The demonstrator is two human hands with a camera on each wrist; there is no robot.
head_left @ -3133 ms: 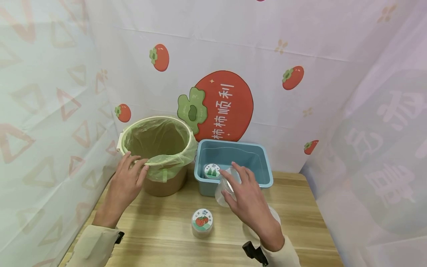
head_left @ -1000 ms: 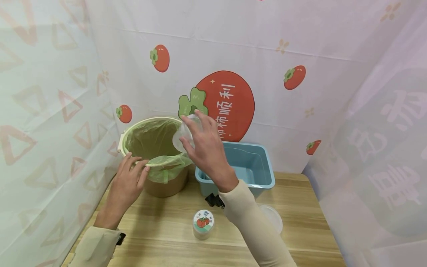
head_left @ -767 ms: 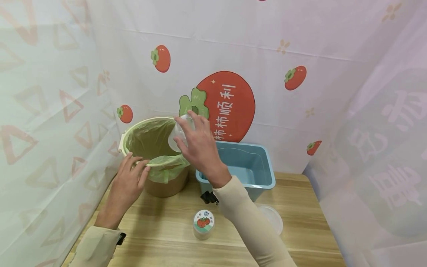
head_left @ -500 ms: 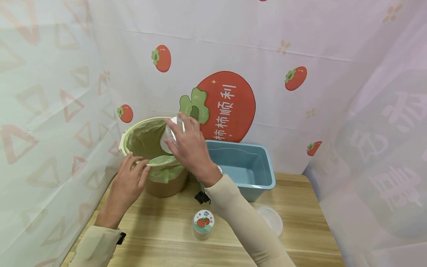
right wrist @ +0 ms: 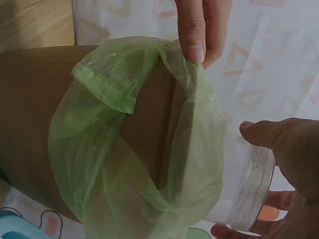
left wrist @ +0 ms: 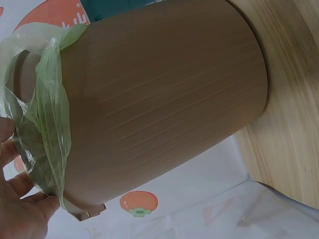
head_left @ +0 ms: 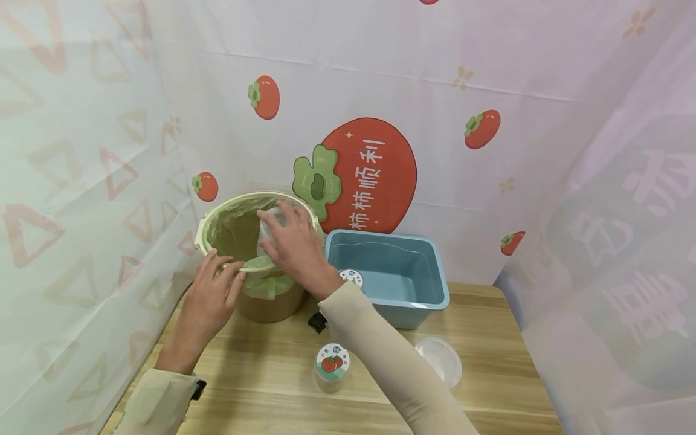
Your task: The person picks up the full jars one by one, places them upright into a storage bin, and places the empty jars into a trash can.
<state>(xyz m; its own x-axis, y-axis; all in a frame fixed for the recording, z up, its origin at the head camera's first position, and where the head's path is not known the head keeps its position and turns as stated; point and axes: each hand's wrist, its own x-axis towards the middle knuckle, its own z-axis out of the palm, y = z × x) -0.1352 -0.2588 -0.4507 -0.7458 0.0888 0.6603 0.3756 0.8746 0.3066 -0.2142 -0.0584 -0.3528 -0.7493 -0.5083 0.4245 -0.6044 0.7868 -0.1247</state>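
Note:
My left hand [head_left: 203, 296] grips the near left rim of a brown trash bin [head_left: 272, 308], pinching the pale green bag [left wrist: 55, 119] that lines it. Over the bin's mouth, my right hand [head_left: 300, 248] holds a clear plastic jar [right wrist: 255, 174] by its sides, tipped toward the inside. In the right wrist view its ridged end shows between thumb and fingers; the rest is behind the bag and rim. Whether anything is in the jar cannot be made out. A lidded jar with a tomato label [head_left: 331, 367] stands on the table in front.
Right of the trash bin stands a blue plastic tub [head_left: 394, 237] containing a jar with a printed white top [head_left: 352, 278], partly behind my right sleeve. A clear round lid [head_left: 444, 362] lies on the wooden table [head_left: 489, 338]. Printed cloth walls [head_left: 435, 66] enclose three sides.
My right hand has carried the clear jar from beside the blue tub up and left, then lowered it into the trash bin's mouth. The left hand stays at the rim.

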